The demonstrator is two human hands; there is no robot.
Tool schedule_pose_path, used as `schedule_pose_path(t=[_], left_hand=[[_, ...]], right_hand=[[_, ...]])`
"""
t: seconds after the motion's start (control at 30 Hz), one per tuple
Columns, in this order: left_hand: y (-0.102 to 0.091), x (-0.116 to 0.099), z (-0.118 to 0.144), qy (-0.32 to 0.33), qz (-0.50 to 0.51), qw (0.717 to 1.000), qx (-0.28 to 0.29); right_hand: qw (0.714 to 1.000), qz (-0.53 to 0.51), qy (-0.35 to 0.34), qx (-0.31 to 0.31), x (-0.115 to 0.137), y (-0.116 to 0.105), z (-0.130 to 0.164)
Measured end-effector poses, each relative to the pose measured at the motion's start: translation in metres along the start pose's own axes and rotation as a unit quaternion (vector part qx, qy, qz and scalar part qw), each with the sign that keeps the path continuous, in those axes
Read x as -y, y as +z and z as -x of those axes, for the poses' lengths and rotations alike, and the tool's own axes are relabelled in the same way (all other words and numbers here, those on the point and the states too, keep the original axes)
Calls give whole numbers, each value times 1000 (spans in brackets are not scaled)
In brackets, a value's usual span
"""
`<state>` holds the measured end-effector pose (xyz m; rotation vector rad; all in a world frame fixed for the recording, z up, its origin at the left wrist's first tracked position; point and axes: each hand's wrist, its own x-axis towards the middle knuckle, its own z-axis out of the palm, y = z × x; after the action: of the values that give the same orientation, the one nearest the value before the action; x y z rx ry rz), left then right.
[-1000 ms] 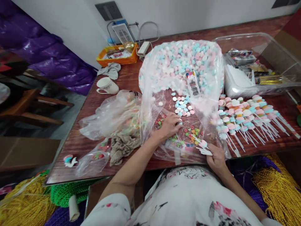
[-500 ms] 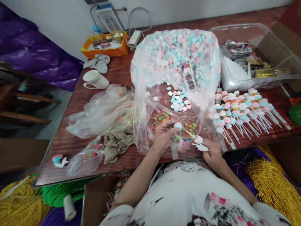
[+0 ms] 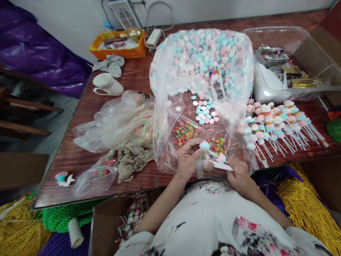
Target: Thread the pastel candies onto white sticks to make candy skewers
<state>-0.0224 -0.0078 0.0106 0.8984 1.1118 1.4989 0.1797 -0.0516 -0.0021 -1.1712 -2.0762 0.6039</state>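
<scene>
My left hand (image 3: 186, 158) pinches a pale blue and white marshmallow disc (image 3: 204, 145) between thumb and fingertips. Closed around several white sticks (image 3: 221, 166) is my right hand (image 3: 239, 174). One of those sticks carries a pinkish-white marshmallow (image 3: 221, 158), and its free tip points at the disc in my left hand; whether they touch I cannot tell. Under both hands lies clear plastic with coloured cereal-like rings (image 3: 186, 132) in two groups. Behind them is a patch of loose pink, blue and white marshmallows (image 3: 205, 112), spilling from a large clear bag (image 3: 202, 53).
Finished marshmallow sticks (image 3: 277, 124) lie in a heap at right, before a clear plastic bin (image 3: 293, 94). On the left are a white mug (image 3: 108, 84), a crumpled plastic bag (image 3: 114, 119), a brown cloth (image 3: 134, 161) and an orange tray (image 3: 117, 53).
My right hand has brought the sticks closer to my left hand, so the loaded stick's tip is now near the blue and white marshmallow. The whole view has shifted slightly.
</scene>
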Motion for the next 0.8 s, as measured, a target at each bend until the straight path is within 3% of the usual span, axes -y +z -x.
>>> schedule_pose_path(t=[0.27, 0.33, 0.43, 0.57, 0.8], left_hand=[[-8, 1, -3, 133, -139, 981, -15], [-10, -2, -3, 187, -195, 963, -2], [-14, -7, -3, 280, -299, 912, 41], [-17, -8, 0, 364, -369, 852, 76], [-20, -7, 5, 383, -369, 841, 95]], right_hand=[[996, 52, 24, 61, 4, -1, -2], [995, 67, 30, 71, 5, -1, -2], [994, 68, 42, 76, 5, -1, -1], [997, -30, 41, 53, 5, -1, 4], [988, -140, 49, -47, 9, 9, 10]])
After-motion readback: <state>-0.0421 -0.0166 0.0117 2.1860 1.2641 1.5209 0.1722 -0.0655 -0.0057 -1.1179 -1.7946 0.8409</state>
